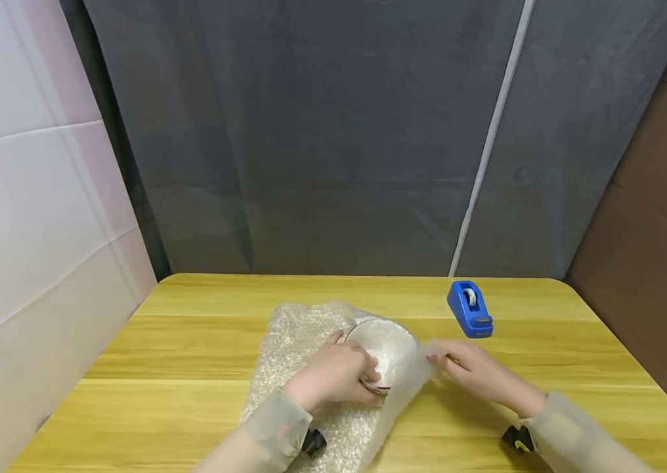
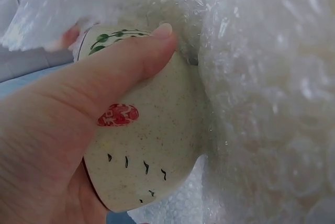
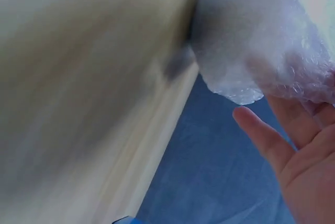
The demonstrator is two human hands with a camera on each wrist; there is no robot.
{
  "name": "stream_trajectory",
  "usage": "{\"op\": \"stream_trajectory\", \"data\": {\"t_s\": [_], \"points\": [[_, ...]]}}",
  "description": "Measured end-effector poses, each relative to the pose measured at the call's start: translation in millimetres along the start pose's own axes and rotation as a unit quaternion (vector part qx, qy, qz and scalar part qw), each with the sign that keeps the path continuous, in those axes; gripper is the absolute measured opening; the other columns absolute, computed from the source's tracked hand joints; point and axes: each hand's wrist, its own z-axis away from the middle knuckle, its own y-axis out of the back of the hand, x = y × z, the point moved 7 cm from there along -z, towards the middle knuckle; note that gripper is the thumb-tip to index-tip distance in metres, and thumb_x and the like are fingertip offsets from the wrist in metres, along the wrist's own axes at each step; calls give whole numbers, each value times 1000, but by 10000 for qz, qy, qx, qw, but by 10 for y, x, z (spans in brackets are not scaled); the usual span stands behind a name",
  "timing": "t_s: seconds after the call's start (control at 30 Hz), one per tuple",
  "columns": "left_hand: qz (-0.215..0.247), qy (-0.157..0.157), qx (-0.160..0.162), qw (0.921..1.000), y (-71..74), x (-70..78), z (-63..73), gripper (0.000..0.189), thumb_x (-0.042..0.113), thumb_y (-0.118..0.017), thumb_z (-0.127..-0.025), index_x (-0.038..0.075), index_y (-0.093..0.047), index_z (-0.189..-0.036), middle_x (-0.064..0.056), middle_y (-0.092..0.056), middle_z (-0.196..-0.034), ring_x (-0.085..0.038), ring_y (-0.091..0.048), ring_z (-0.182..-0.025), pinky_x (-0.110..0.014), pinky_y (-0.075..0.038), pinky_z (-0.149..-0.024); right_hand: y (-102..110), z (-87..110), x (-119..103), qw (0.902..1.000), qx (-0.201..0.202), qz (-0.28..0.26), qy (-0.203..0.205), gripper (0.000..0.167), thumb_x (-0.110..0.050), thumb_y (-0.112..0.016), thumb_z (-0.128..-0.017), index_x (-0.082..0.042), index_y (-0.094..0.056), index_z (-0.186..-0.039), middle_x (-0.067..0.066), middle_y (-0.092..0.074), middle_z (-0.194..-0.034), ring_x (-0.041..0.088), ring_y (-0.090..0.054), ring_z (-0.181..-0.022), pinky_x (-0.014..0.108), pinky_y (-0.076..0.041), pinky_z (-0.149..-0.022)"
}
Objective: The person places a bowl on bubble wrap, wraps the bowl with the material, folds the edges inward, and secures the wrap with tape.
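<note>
My left hand (image 1: pixel 339 371) grips a round ceramic bowl (image 1: pixel 382 348) at its near left side. In the left wrist view, the thumb lies across the bowl's speckled cream outside (image 2: pixel 157 96), which bears green leaves, a red seal mark and small dark strokes. More than one rim line shows by the fingers in the head view. Under the bowl spreads a sheet of bubble wrap (image 1: pixel 295 335), its right side raised against the bowl. My right hand (image 1: pixel 469 368) touches that raised flap (image 3: pixel 235 41); its fingers show through the film, the thumb apart below the edge.
A blue tape dispenser (image 1: pixel 469 312) stands at the back right of the wooden table (image 1: pixel 192 348). Behind the table hangs a dark grey curtain (image 1: pixel 322 144). A white wall (image 1: pixel 32 197) closes the left side, a brown panel (image 1: pixel 658 217) the right.
</note>
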Motion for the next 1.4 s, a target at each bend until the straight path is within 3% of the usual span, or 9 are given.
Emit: {"op": "stream_trajectory", "data": {"t_s": [0.23,0.43,0.67,0.8,0.9,1.1,1.23,1.33,1.4], "points": [[-129,-117,63,9998,6,8,-8,30,49,-79,-69,39,-76,-96,22,-64,-116,-3,-57,-105,-53,-27,-111,33,-165,-37,9979,563,148,283,20,1,-59,-92,-14,-68,-101,-3,-70,-97,8,-63,-88,29,-54,-72],[-116,-148,37,9998,-6,5,-7,29,47,-79,-68,39,-76,-96,22,-64,-115,-3,-57,-104,-54,-28,-110,3,-260,-55,9968,527,395,453,21,-2,-62,-91,-16,-67,-106,-5,-69,-103,12,-65,-94,32,-54,-79],[-112,-181,-3,9998,-32,0,-2,22,45,-79,-68,42,-76,-90,24,-64,-114,-2,-57,-102,-55,-28,-109,-60,-407,-125,9920,541,432,1051,18,-2,-66,-88,-19,-66,-95,-7,-59,-97,9,-55,-85,23,-49,-72],[-239,-270,30,9993,-41,8,-20,7,40,-78,-68,38,-73,-73,26,-64,-87,-2,-57,-92,-55,-28,-109,-97,-506,-170,9870,685,895,1144,16,-8,-71,-85,-21,-64,-81,-7,-44,-85,7,-41,-76,19,-38,-63],[-227,-286,128,9993,-35,10,-24,13,41,-78,-67,34,-72,-76,21,-62,-81,-5,-57,-96,-55,-27,-110,-137,-573,-191,9832,690,1392,960,14,-16,-74,-84,-22,-65,-75,-9,-33,-77,5,-33,-69,18,-32,-58],[-77,-176,178,9997,-10,6,-11,49,50,-75,-75,27,-69,-117,10,-66,-118,-13,-52,-121,-57,-22,-112,-261,-657,-143,9774,392,2079,9,5,-21,-75,-84,-16,-76,-82,-13,-51,-71,6,-48,-67,21,-46,-59],[-346,-47,127,9993,3,5,-26,22,43,-73,-78,21,-69,-78,8,-68,-98,-12,-59,-106,-56,-24,-111,-376,-673,-75,9679,60,2421,-678,4,-14,-73,-83,-16,-74,-80,-10,-60,-70,9,-54,-65,26,-48,-56],[-538,65,20,9985,2,1,-35,31,30,-73,-77,21,-50,-58,9,-59,-80,-12,-60,-93,-55,-25,-111,-453,-677,-49,9627,-151,2550,-892,13,-6,-69,-79,-18,-73,-82,-7,-64,-71,11,-57,-62,28,-47,-53],[-569,105,-34,9983,7,5,-34,31,24,-73,-76,21,-47,-58,10,-55,-75,-12,-59,-91,-55,-25,-112,-489,-680,-35,9609,-240,2595,-937,20,-2,-66,-75,-18,-71,-87,-8,-62,-67,11,-55,-58,29,-46,-51]]}}
